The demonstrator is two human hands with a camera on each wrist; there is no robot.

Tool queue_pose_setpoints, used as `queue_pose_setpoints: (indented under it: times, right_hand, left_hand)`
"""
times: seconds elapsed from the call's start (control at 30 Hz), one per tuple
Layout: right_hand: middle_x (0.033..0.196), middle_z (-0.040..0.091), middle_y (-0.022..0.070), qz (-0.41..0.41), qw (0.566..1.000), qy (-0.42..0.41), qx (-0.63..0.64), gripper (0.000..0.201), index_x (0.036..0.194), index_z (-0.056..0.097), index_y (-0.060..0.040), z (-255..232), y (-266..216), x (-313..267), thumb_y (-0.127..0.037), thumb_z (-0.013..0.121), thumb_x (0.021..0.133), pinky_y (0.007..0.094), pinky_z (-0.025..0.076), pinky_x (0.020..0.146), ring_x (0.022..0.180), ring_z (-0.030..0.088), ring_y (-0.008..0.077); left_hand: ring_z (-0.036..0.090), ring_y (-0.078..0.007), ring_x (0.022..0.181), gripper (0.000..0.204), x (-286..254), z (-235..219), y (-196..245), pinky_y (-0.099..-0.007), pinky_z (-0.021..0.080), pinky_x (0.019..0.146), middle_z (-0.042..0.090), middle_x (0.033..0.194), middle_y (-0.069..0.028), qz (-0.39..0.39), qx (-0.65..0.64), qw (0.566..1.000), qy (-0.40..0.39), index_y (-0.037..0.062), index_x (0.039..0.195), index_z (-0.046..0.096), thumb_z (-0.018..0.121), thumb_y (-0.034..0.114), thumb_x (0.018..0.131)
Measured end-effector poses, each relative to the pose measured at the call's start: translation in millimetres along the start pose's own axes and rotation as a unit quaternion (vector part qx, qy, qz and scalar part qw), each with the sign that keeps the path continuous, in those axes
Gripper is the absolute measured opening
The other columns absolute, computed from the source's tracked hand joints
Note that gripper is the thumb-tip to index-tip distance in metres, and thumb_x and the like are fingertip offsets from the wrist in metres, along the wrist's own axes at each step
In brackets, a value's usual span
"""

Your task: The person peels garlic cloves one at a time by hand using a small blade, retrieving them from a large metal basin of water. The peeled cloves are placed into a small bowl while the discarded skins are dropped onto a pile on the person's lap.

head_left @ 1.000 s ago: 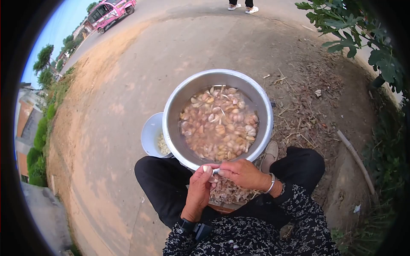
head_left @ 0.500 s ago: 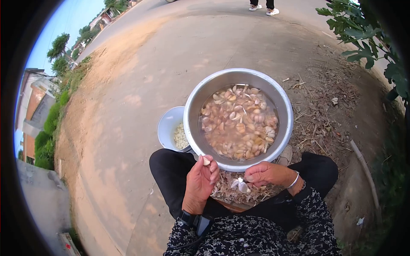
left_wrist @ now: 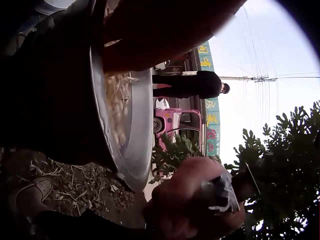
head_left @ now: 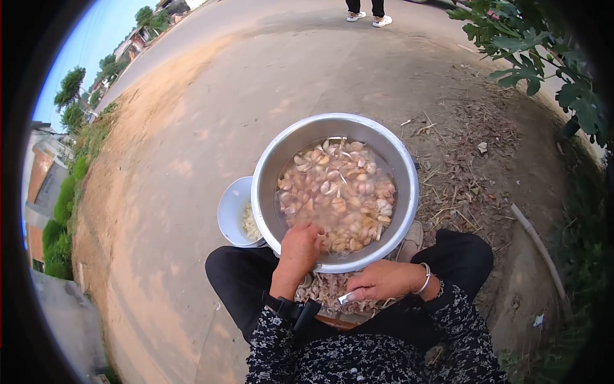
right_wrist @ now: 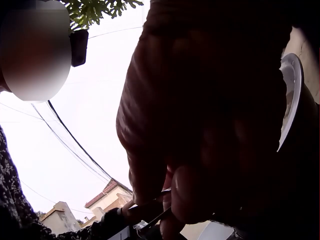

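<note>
A large metal basin (head_left: 414, 185) holds garlic cloves (head_left: 332, 182) in their skins, in cloudy water. My left hand (head_left: 299, 249) reaches over its near rim, fingers bent down at the cloves. The fingertips are partly hidden, and I cannot tell whether they pinch one. Just outside that rim, my right hand (head_left: 384, 280) grips a small knife (head_left: 346, 298), whose short blade sticks out past the thumb. Curled fingers around the knife also show, dark, in the right wrist view. Peeled cloves (head_left: 249, 224) lie in a white bowl (head_left: 231, 201) left of the basin.
Garlic skins (head_left: 326, 289) are heaped between my knees, below the basin. Dry litter (head_left: 473, 153) and a stick (head_left: 537, 246) lie to the right, near a leafy tree (head_left: 524, 51). A person (left_wrist: 190, 86) stands beyond the basin, near a pink vehicle (left_wrist: 187, 120).
The hands parted. The left hand held a pale clove half a second ago and now reaches into the basin. Loose skin at the right fingers is gone from there, and the knife blade shows.
</note>
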State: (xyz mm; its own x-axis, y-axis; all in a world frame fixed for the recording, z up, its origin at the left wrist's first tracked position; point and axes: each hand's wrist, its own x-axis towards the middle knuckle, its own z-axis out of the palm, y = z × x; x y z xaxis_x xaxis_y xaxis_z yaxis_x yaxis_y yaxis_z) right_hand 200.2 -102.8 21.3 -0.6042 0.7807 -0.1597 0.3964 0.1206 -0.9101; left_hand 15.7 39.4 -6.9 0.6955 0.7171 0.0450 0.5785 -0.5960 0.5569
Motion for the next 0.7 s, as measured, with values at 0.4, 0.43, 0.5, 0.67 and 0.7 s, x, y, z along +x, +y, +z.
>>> queue_pose_setpoints:
  times: [0.4, 0.43, 0.5, 0.67, 0.7]
  right_hand:
    - [0.074, 0.063, 0.0182, 0.12, 0.934, 0.333, -0.047, 0.029, 0.087, 0.057, -0.0051, -27.6, 3.9, -26.1, -0.032, 0.051, 0.095, 0.048, 0.047, 0.064, 0.071, 0.063, 0.0394]
    - [0.074, 0.063, 0.0182, 0.119, 0.934, 0.334, -0.045, 0.029, 0.087, 0.057, -0.0051, -27.8, 2.6, -26.0, -0.032, 0.051, 0.095, 0.048, 0.047, 0.064, 0.071, 0.063, 0.0394]
    - [0.071, 0.061, 0.0165, 0.174, 0.919, 0.346, -0.076, 0.026, 0.089, 0.058, -0.0061, -27.4, -2.4, -25.1, -0.031, 0.054, 0.094, 0.0451, 0.047, 0.06, 0.069, 0.062, 0.0378]
    - [0.069, 0.061, 0.0157, 0.168, 0.912, 0.353, -0.127, 0.024, 0.093, 0.058, -0.0086, -20.3, -7.8, -15.7, -0.032, 0.055, 0.093, 0.0474, 0.047, 0.06, 0.068, 0.063, 0.0375]
    - [0.068, 0.061, 0.0153, 0.165, 0.915, 0.344, -0.133, 0.024, 0.094, 0.058, -0.0093, -19.8, -9.4, -15.0, -0.033, 0.054, 0.093, 0.0474, 0.047, 0.06, 0.068, 0.063, 0.0372]
  left_hand:
    - [0.066, -0.0285, 0.078, 0.015, 15.6, 29.2, 22.2, -0.0392, 0.051, 0.07, 0.068, 0.085, -0.014, -0.099, -0.052, 0.993, -0.036, -0.0009, 0.097, 0.065, 0.059, 0.003, 0.084]
    - [0.066, -0.0285, 0.078, 0.015, 11.6, 28.8, 16.8, -0.0392, 0.051, 0.07, 0.068, 0.085, -0.014, -0.099, -0.051, 0.993, -0.037, -0.0009, 0.097, 0.065, 0.059, 0.003, 0.084]
    - [0.063, -0.0131, 0.076, 0.018, 5.0, 22.9, 15.4, -0.0279, 0.05, 0.069, 0.068, 0.082, -0.0042, -0.159, -0.356, 0.919, -0.061, 0.0004, 0.105, 0.066, 0.061, 0.002, 0.088]
    - [0.059, -0.0072, 0.087, 0.025, -13.2, -2.6, 36.9, -0.0225, 0.047, 0.08, 0.066, 0.093, 0.0008, -0.135, -0.412, 0.896, -0.092, 0.0, 0.114, 0.065, 0.061, 0.0, 0.089]
    - [0.057, -0.0075, 0.088, 0.026, -16.2, -2.9, 37.4, -0.0224, 0.046, 0.08, 0.065, 0.095, 0.0004, -0.119, -0.405, 0.903, -0.085, 0.0009, 0.114, 0.066, 0.06, -0.001, 0.089]
